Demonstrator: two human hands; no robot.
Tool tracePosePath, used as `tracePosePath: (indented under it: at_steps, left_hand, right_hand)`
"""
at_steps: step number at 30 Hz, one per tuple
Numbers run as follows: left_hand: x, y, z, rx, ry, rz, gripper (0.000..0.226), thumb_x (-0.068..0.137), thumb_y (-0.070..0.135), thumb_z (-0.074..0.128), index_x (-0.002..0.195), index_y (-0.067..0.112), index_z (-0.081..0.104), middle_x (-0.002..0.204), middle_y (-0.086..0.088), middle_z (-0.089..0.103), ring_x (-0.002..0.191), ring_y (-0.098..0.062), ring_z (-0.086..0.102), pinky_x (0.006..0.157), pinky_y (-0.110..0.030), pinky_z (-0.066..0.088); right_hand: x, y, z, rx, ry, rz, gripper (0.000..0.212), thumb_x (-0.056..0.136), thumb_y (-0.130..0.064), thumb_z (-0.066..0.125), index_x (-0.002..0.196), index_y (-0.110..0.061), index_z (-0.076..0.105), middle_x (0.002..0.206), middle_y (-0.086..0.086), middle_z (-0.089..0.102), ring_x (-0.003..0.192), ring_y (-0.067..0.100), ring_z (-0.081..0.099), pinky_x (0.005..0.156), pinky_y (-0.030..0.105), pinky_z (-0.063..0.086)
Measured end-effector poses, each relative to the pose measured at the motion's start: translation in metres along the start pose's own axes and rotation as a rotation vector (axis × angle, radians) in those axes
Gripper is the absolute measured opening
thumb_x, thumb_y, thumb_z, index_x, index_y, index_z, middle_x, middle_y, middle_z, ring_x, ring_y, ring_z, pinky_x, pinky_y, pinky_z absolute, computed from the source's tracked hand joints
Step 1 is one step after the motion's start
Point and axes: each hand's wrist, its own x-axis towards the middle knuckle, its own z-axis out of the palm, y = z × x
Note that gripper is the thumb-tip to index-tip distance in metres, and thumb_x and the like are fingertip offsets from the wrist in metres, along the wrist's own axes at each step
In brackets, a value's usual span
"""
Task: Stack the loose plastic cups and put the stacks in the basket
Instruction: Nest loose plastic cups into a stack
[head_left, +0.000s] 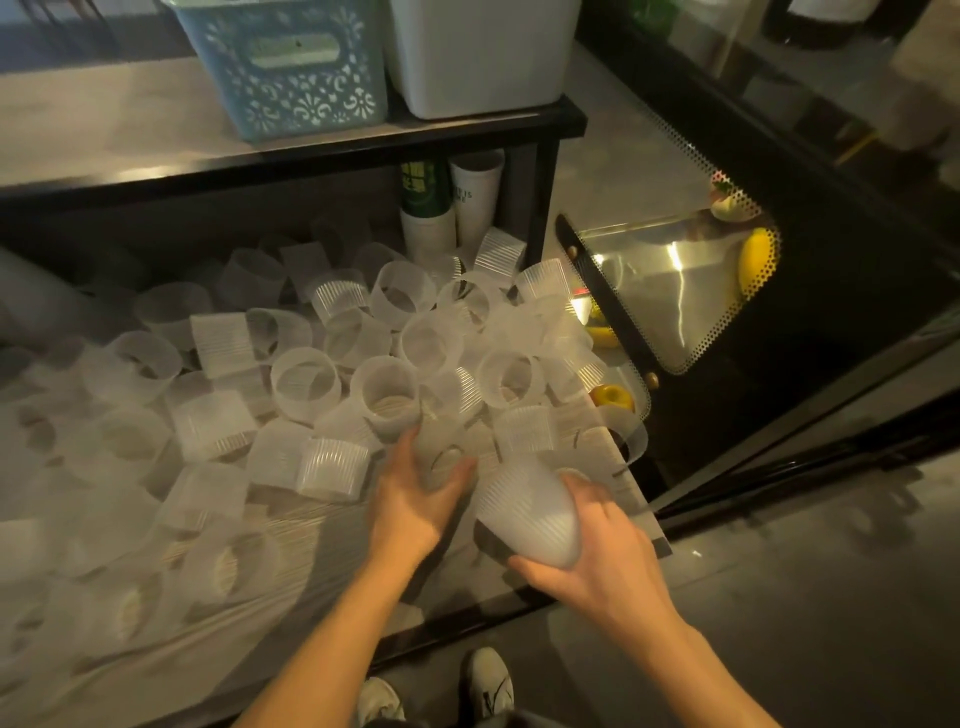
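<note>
Several loose frosted plastic cups (306, 384) lie scattered over the counter (291, 551), some upright, some on their sides. My left hand (410, 499) grips one clear cup (441, 457) at the pile's near edge. My right hand (597, 556) holds a ribbed frosted cup or short stack (530, 514), tilted with its mouth pointing away from me, just right of the left hand. A light blue perforated basket (291, 67) stands on the raised shelf at the back.
A white bin (483, 52) sits beside the basket on the black shelf (363, 150). Tall paper cup stacks (452, 208) stand under the shelf. A glass display case (670, 291) with yellow items is on the right. My shoes (488, 686) show below the counter edge.
</note>
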Motion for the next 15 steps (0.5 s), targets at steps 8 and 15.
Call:
tracePosePath:
  at_steps: [8,15]
  left_hand:
    - [-0.012,0.029,-0.071,-0.368,0.011,0.064,0.066,0.077,0.059,0.060,0.135,0.030,0.049,0.118,0.015,0.059,0.107,-0.002,0.059,0.084,-0.013,0.044]
    - [-0.030,0.044,-0.065,-0.298,-0.141,0.188,0.065,0.079,0.061,0.058,0.136,0.031,0.049,0.132,0.014,0.055,0.122,0.003,0.051,0.102,-0.022,0.043]
  right_hand:
    - [0.011,-0.013,0.002,-0.020,0.008,-0.118,0.093,0.066,-0.076,0.061,0.141,-0.029,0.033,0.128,-0.009,0.049,0.107,0.012,0.057,0.085,0.030,0.054]
    - [0.020,-0.022,0.001,-0.001,0.025,-0.181,0.092,0.063,-0.079,0.056,0.137,-0.029,0.035,0.124,-0.012,0.047,0.105,0.008,0.054,0.081,0.030,0.054]
